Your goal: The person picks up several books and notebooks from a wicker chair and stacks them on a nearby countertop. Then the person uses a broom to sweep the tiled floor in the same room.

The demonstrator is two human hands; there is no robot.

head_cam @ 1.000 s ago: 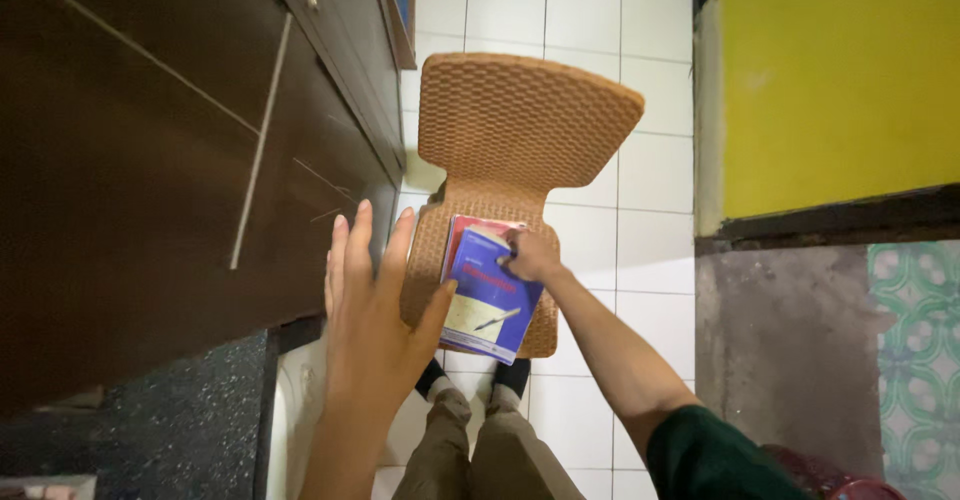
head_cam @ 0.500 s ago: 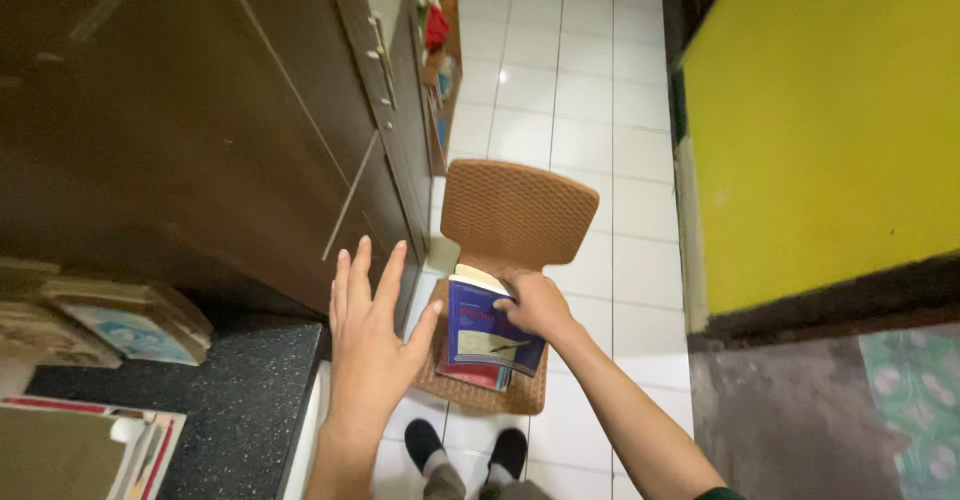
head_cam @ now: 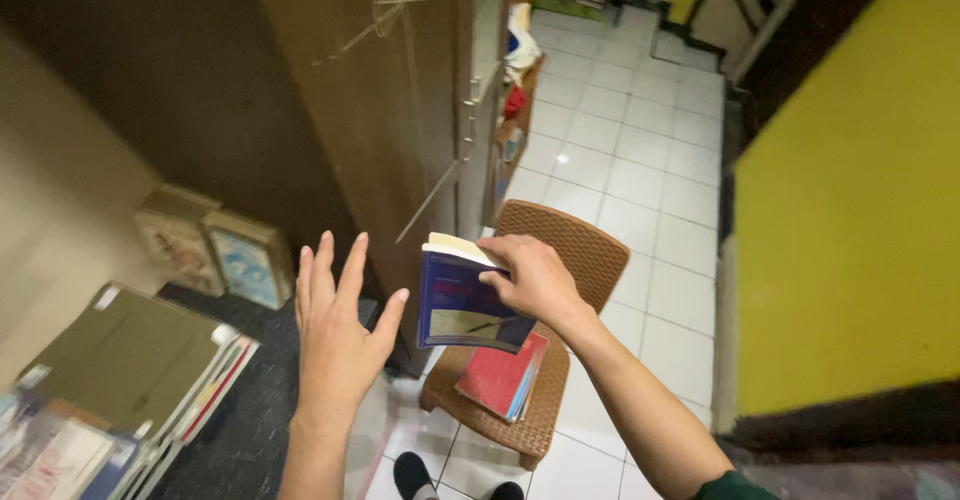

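- A blue book (head_cam: pixel 462 305) is gripped at its upper right corner by the right hand (head_cam: pixel 535 280) and held in the air above the front edge of the brown wicker chair (head_cam: pixel 560 250).
- The left hand (head_cam: pixel 335 335) is spread wide and empty, just left of the blue book, apparently not touching it.
- A red book (head_cam: pixel 500 375) lies flat on the chair seat, toward its front edge.
- Stacked books (head_cam: pixel 130 390) rest on the dark counter (head_cam: pixel 255 400) at the left, beside the brown cabinet (head_cam: pixel 400 110).
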